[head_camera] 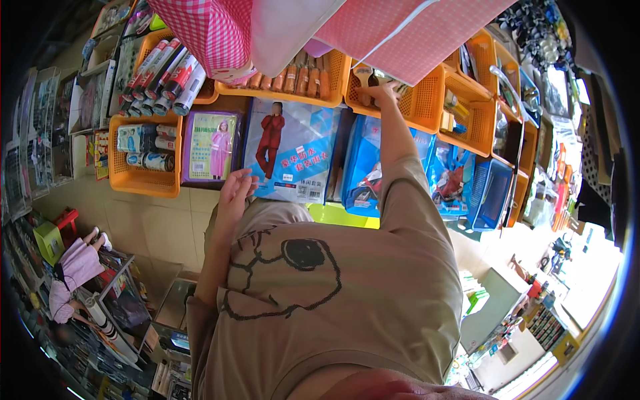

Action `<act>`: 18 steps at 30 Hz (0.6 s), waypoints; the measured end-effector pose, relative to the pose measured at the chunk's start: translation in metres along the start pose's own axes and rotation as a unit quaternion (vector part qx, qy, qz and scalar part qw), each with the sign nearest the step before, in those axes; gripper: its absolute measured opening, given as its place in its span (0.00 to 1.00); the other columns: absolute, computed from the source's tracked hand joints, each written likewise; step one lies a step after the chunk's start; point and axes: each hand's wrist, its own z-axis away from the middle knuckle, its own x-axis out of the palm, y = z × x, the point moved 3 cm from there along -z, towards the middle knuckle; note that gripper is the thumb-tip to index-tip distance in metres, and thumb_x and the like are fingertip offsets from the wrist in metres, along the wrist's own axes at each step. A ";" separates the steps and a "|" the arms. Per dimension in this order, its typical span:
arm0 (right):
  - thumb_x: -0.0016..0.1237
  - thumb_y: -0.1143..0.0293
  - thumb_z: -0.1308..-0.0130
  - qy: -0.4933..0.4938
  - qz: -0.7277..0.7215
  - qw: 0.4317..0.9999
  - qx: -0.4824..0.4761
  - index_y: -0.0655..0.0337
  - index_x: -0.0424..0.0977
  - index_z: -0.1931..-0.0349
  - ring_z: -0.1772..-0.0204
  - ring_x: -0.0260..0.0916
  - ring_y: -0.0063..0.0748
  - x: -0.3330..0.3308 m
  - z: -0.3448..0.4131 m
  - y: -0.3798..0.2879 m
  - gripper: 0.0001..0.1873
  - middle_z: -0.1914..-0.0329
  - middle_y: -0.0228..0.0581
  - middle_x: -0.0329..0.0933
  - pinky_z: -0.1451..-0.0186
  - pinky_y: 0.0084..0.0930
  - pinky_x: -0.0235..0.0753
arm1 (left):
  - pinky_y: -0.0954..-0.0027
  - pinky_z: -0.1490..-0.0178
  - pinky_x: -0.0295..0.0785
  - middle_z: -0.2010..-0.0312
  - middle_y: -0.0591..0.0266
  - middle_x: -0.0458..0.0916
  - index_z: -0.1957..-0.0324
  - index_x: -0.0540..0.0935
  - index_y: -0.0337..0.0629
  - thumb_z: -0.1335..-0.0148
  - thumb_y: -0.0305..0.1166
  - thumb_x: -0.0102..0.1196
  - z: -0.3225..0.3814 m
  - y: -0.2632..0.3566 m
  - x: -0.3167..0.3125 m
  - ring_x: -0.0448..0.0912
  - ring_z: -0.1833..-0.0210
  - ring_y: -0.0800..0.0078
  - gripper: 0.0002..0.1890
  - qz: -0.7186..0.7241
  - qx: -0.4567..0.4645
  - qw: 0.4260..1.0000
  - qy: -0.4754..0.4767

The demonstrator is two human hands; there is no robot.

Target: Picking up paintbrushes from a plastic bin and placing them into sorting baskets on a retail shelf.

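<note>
My right hand (pixel 384 94) reaches into an orange plastic basket (pixel 417 107) at the far side. Its fingers are at a wooden-handled tool (pixel 363 78); other items there are partly covered by the hand, and whether it grips one is unclear. My left hand (pixel 234 189) hangs in front of the display, holding nothing, its fingers loosely bent and apart. Nearest to it are a packaged raincoat in a purple-edged bag (pixel 211 145) and a larger blue rain suit pack (pixel 292 150) that bears writing.
Pink checked cloth goods (pixel 210 35) and a pink sheet (pixel 380 35) hang over the baskets. Orange-handled tools (pixel 302 80) fill a middle basket. Rolls (pixel 172 75) lie at left, above a basket of packaged rolls (pixel 137 137). Blue bags (pixel 362 170) stand at right. A person (pixel 75 275) is farther off.
</note>
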 end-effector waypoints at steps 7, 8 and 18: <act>0.66 0.41 0.55 0.091 0.092 0.983 -0.128 0.66 0.33 0.26 0.34 0.67 0.59 0.012 -0.005 0.001 0.68 0.31 0.69 0.56 0.35 0.36 0.73 | 0.75 0.50 0.70 0.55 0.61 0.82 0.45 0.74 0.38 0.27 0.34 0.50 -0.004 0.003 0.002 0.78 0.56 0.78 0.14 0.000 -0.004 1.000 -0.017; 0.65 0.42 0.54 0.093 0.089 0.976 -0.175 0.66 0.38 0.27 0.36 0.69 0.57 0.007 -0.001 0.002 0.65 0.34 0.70 0.61 0.35 0.38 0.73 | 0.75 0.49 0.70 0.55 0.61 0.81 0.44 0.74 0.39 0.27 0.35 0.49 -0.003 0.005 0.003 0.78 0.55 0.78 0.14 -0.007 -0.013 1.000 -0.013; 0.60 0.39 0.53 0.084 -0.133 0.969 -0.192 0.68 0.50 0.31 0.33 0.65 0.61 -0.014 -0.062 0.037 0.58 0.39 0.65 0.69 0.31 0.43 0.67 | 0.75 0.51 0.70 0.56 0.63 0.82 0.45 0.74 0.39 0.27 0.35 0.49 -0.008 0.010 0.014 0.78 0.56 0.79 0.14 -0.017 -0.010 0.999 -0.041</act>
